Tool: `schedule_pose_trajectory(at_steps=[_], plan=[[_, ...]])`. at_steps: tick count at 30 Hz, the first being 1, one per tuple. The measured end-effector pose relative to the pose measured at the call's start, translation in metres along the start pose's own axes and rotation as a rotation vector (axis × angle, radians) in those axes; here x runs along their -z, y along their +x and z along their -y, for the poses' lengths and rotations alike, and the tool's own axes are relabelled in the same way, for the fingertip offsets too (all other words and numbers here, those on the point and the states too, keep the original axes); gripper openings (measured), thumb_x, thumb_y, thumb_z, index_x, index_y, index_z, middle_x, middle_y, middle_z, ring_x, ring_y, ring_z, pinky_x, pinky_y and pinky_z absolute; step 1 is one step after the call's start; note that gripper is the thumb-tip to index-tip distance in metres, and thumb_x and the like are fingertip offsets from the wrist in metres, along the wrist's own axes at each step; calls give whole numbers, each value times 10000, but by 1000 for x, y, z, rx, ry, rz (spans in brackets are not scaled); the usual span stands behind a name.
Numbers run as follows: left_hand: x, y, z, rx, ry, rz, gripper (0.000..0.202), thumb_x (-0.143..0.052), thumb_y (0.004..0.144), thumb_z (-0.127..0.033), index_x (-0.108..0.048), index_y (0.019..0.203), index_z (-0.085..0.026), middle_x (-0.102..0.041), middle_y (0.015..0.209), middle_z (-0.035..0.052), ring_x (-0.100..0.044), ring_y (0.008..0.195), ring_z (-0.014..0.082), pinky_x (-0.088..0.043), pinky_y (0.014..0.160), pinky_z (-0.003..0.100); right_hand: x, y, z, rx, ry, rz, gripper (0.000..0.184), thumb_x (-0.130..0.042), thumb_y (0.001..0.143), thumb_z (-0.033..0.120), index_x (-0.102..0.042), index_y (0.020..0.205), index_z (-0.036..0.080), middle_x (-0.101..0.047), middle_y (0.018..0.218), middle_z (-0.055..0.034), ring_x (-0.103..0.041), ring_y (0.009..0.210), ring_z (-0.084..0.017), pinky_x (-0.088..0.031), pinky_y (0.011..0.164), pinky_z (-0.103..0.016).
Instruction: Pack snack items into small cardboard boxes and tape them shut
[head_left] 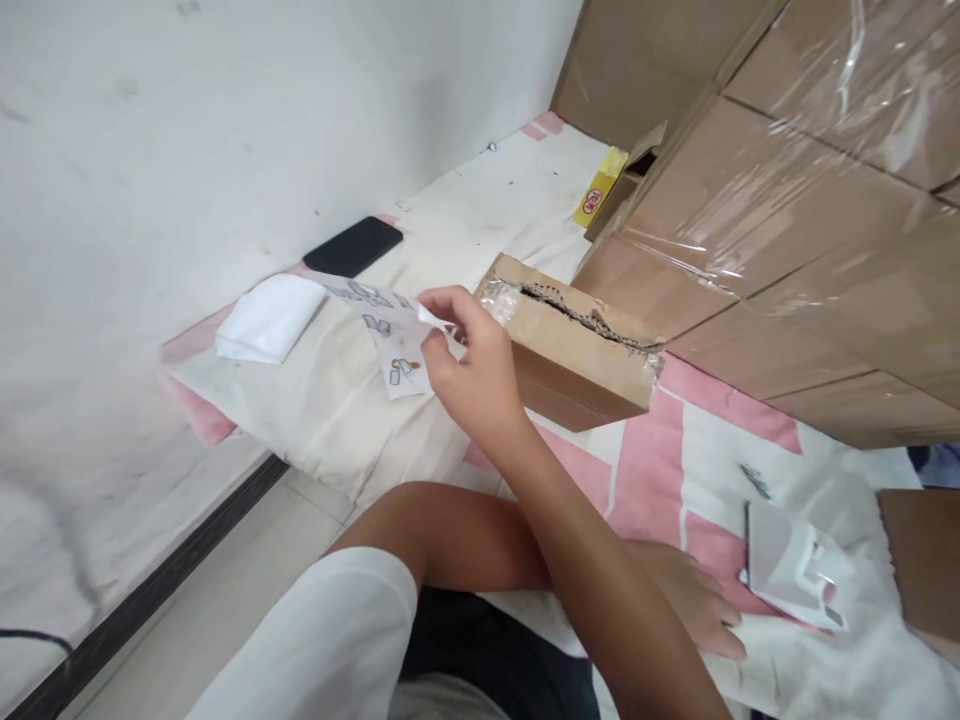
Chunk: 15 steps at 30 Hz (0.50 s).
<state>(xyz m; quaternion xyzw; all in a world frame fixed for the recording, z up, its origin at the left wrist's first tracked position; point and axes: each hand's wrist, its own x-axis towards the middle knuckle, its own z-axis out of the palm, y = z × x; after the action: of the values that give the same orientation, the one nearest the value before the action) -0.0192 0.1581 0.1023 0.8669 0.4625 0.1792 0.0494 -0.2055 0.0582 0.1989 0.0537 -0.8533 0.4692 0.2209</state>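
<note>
My right hand (476, 365) pinches the edge of a printed paper sheet (409, 345) between thumb and fingers. Small drawings show on the sheet, and it hangs above the bedding, left of a cardboard box (574, 380) with a torn slit along its top. My arms cross, the right over the left. My left hand (694, 600) rests on the pink and white cloth with fingers stretched out, partly behind my right forearm. Close to its fingertips lies a grey and white flat packet (795, 570); its kind is unclear.
A black phone (354, 246) and a folded white paper (270, 318) lie along the wall side. Stacked cartons (810, 220) in clear plastic wrap rise at the right. A small open box with a yellow flap (600, 190) stands at the back. A small dark item (755, 480) lies near the packet.
</note>
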Motion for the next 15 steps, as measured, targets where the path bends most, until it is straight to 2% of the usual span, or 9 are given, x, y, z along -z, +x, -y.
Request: schedule_pose_trajectory(at_steps=[2, 3, 5, 8, 15], plan=[[5, -3, 1, -141, -70, -61, 352, -514, 931, -245, -690, 1235, -234, -650, 1117, 78, -621, 1124, 201, -455, 903, 340, 0, -13, -11, 61, -22, -18, 204, -508, 930, 153, -608, 1089, 233, -703, 1141, -37, -650, 1083, -190, -538, 945, -331], [7, -5, 1, -162, -98, -79, 350, -502, 934, -222, -689, 1229, -198, -663, 1102, 91, -627, 1121, 221, -457, 897, 358, -2, -16, -16, 93, -37, -11, 178, -537, 936, 176, -622, 1082, 233, -700, 1153, -48, -644, 1100, -192, -533, 964, -333], [12, -8, 0, -132, -128, -83, 334, -490, 941, -203, -685, 1209, -176, -676, 1082, 92, -640, 1081, 237, -461, 862, 368, -8, -20, -24, 137, -61, -2, 136, -544, 961, 200, -650, 1041, 228, -698, 1139, -61, -638, 1098, -185, -528, 970, -320], [18, -12, -1, -120, -150, -70, 311, -471, 947, -178, -685, 1172, -156, -684, 1072, 93, -645, 1046, 236, -459, 873, 362, -12, -18, -24, 157, -25, -32, 170, -494, 1008, 224, -662, 991, 211, -695, 1094, -74, -647, 1057, -171, -525, 959, -296], [17, -14, -3, -111, -87, -99, 301, -531, 931, -188, -695, 1183, -160, -679, 1142, 105, -627, 1098, 244, -458, 883, 358, 2, -20, -5, 85, 218, -141, 202, -430, 1018, 270, -615, 976, 200, -678, 1125, -90, -660, 1076, -198, -533, 961, -331]])
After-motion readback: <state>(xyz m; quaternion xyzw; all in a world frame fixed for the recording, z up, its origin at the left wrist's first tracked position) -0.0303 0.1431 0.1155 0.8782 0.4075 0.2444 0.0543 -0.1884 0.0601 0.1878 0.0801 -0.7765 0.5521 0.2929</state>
